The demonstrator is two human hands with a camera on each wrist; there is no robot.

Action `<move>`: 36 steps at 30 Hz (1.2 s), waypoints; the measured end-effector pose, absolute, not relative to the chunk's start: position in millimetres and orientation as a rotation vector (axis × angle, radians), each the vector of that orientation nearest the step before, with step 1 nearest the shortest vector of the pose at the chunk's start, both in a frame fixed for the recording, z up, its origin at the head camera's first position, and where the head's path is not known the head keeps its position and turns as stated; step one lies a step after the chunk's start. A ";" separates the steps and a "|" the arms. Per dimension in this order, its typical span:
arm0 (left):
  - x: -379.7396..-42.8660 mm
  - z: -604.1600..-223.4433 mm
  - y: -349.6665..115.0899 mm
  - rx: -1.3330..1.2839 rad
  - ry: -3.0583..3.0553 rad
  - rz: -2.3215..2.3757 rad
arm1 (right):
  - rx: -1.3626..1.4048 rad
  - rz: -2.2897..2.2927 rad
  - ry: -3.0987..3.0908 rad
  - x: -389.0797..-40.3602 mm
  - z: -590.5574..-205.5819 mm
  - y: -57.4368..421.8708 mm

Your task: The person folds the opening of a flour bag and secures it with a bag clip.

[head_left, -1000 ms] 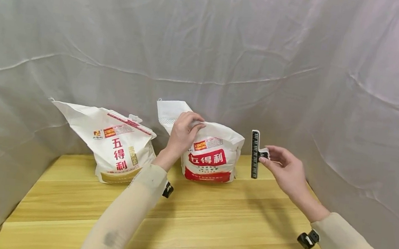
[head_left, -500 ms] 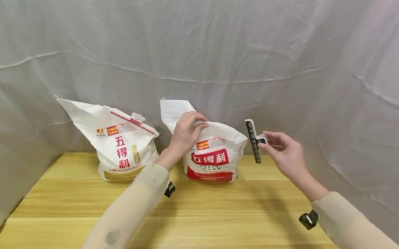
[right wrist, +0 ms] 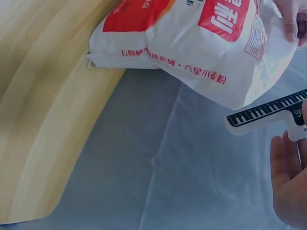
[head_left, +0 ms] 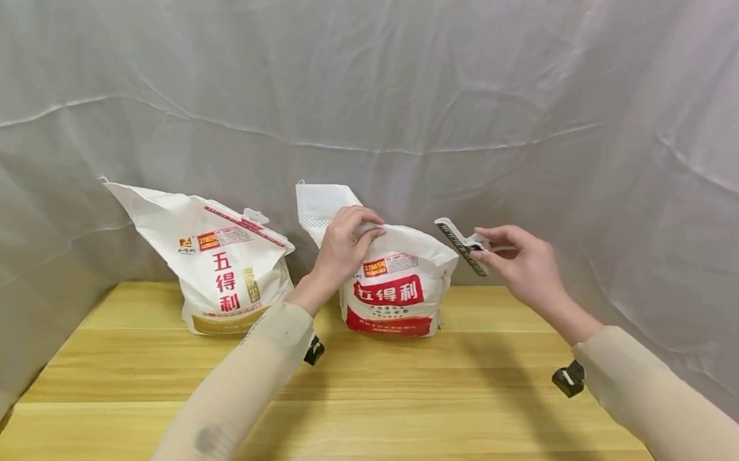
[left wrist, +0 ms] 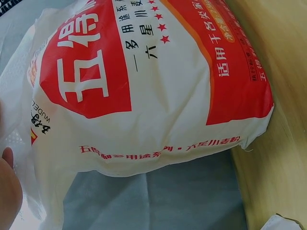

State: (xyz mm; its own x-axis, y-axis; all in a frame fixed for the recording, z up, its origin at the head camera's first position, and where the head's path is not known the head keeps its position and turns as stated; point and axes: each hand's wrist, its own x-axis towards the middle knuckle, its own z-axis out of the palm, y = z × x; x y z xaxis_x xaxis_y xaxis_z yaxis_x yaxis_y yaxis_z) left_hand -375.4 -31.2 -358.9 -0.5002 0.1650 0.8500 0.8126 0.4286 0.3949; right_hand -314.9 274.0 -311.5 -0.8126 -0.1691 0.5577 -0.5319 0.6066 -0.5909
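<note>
In the head view, a white flour bag with red print (head_left: 390, 316) stands on the table, its top folded over and a pointed corner sticking up on the left. My left hand (head_left: 340, 246) pinches that folded top edge between thumb and fingers. My right hand (head_left: 523, 263) holds a clip with a piano-key pattern (head_left: 451, 234) by its handle, tilted, just off the bag's upper right corner. From the right wrist, the clip (right wrist: 261, 112) shows close beside the bag (right wrist: 192, 62). Only part of the left hand (left wrist: 9, 191) appears in the left wrist view.
A second flour bag (head_left: 214, 274) with gold and red print leans at the left, its top folded and a small white tab (head_left: 255, 215) poking up behind. Both bags stand near the back of the wooden table (head_left: 389, 415), before a grey cloth backdrop (head_left: 387, 73).
My right hand has moved left and up toward the bag, turning the clip from upright to a slanted, flatter angle. The left hand keeps its pinch on the bag's top.
</note>
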 end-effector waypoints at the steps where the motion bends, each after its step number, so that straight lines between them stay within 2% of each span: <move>1: -375.6 -358.9 -31.2 -0.829 -1.923 -1.084 | 0.560 1.082 -2.387 -315.9 -310.3 273.2; 19: -373.6 -360.0 -31.3 -0.850 -1.894 -1.061 | 0.728 0.940 -2.406 -339.8 -294.4 253.0; 36: -374.6 -361.3 -31.2 -0.847 -1.895 -1.064 | 0.679 0.967 -2.492 -347.5 -279.8 232.4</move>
